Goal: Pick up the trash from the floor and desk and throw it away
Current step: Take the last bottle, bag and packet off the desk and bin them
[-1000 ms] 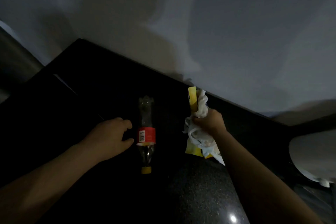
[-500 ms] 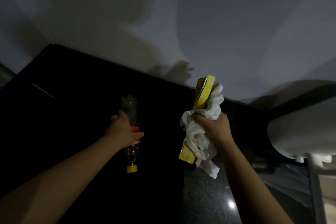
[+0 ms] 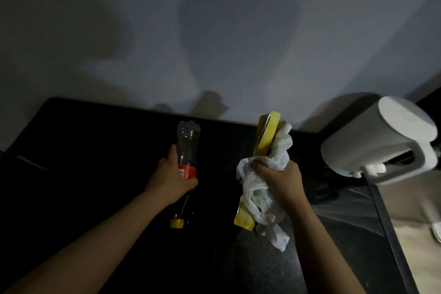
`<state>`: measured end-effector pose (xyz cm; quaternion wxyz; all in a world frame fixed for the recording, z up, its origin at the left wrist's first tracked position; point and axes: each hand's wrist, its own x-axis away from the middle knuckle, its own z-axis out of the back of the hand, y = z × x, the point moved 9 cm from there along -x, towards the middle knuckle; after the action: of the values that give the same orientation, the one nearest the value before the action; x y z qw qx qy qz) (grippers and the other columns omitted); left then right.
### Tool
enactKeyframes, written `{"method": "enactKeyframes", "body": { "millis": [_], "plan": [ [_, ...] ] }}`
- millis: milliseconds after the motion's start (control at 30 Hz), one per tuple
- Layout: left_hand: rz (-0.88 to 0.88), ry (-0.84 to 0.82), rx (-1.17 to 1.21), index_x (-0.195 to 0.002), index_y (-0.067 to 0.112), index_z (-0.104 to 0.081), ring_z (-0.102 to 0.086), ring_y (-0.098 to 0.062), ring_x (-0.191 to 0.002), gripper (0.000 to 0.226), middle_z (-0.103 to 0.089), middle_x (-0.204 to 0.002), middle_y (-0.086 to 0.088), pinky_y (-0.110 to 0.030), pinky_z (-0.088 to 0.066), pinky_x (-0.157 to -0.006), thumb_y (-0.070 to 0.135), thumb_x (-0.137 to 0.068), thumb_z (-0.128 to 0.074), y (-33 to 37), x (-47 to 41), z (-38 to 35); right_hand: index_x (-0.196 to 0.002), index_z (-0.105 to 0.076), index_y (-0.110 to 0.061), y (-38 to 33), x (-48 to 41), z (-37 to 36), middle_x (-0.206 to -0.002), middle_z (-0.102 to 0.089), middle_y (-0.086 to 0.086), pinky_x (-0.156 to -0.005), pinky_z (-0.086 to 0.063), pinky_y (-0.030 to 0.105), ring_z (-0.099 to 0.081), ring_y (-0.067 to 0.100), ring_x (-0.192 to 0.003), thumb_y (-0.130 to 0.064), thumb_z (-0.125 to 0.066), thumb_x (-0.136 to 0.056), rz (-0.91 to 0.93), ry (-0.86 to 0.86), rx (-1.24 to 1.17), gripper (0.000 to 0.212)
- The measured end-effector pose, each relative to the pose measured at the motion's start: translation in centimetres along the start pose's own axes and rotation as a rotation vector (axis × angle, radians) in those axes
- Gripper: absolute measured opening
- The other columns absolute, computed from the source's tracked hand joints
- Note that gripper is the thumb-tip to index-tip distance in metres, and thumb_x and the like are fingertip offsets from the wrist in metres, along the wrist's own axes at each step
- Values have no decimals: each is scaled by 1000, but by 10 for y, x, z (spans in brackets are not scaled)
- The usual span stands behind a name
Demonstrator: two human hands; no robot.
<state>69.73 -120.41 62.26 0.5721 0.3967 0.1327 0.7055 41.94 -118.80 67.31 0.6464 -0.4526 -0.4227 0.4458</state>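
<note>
My left hand (image 3: 172,180) grips a clear plastic bottle (image 3: 187,143) round its red label, base pointing away and yellow cap (image 3: 176,223) toward me. It is lifted over the black desk (image 3: 83,162). My right hand (image 3: 280,180) grips a bundle of trash: a crumpled white plastic bag (image 3: 259,196) and a flat yellow packet (image 3: 267,136) that sticks out above and below my fist.
A white kettle-like jug with a handle (image 3: 379,141) stands at the right on the desk's end. A pale wall (image 3: 214,31) runs behind the desk. A speckled dark surface (image 3: 262,265) lies below my right forearm, with a lighter floor (image 3: 420,222) at far right.
My left hand closed round the bottle and lifted it off the desk. My right hand rose with the trash bundle. The view swung right, bringing the white jug into sight.
</note>
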Motion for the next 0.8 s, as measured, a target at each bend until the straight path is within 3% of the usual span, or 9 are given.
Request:
{"method": "enactKeyframes", "body": {
  "millis": [133, 300, 433, 600, 667, 800],
  "plan": [
    [-127, -3, 58, -150, 30, -4, -60, -14, -88, 107, -54, -117, -4, -21, -45, -66, 37, -71, -76, 30, 17, 25, -80, -68, -26, -28, 36, 7, -77, -72, -16, -52, -48, 9, -68, 1, -69, -17, -78, -72, 35, 120, 2, 16],
    [-297, -3, 208, -139, 34, -28, -59, -8, -83, 86, -56, -109, 5, -17, -41, -60, 28, -69, -78, 66, 43, 45, -77, -67, -26, -52, 79, 18, -76, -72, -13, -52, -49, 13, -68, 2, -68, -16, -77, -72, 49, 254, 6, 15],
    [-378, -47, 258, -134, 36, -35, -61, -8, -85, 78, -56, -107, 5, -19, -45, -63, 27, -69, -78, 87, 56, 56, -83, -67, -25, -66, 100, 34, -78, -73, -5, -64, -52, 26, -68, 6, -70, -19, -76, -73, 41, 346, 12, 15],
    [-483, -75, 319, -121, 33, -48, -63, -8, -76, 59, -63, -96, 2, -11, -40, -54, 28, -69, -76, 136, 69, 63, -83, -68, -24, -93, 124, 65, -79, -73, -5, -65, -51, 24, -68, 3, -73, -18, -77, -74, 94, 459, 15, 15],
    [-533, -115, 359, -113, 35, -48, -63, -9, -77, 52, -62, -95, 4, -14, -42, -56, 30, -69, -75, 165, 77, 57, -82, -67, -26, -105, 136, 89, -78, -72, -5, -61, -50, 18, -67, 2, -73, -18, -77, -74, 125, 529, 31, 15],
    [-670, -183, 353, -121, 31, -45, -64, -10, -80, 60, -61, -98, 5, -20, -45, -60, 33, -68, -74, 226, 104, 37, -84, -66, -27, -127, 166, 146, -81, -71, -6, -59, -50, 13, -67, 1, -73, -19, -77, -75, 171, 649, 93, 16]
  ]
}}
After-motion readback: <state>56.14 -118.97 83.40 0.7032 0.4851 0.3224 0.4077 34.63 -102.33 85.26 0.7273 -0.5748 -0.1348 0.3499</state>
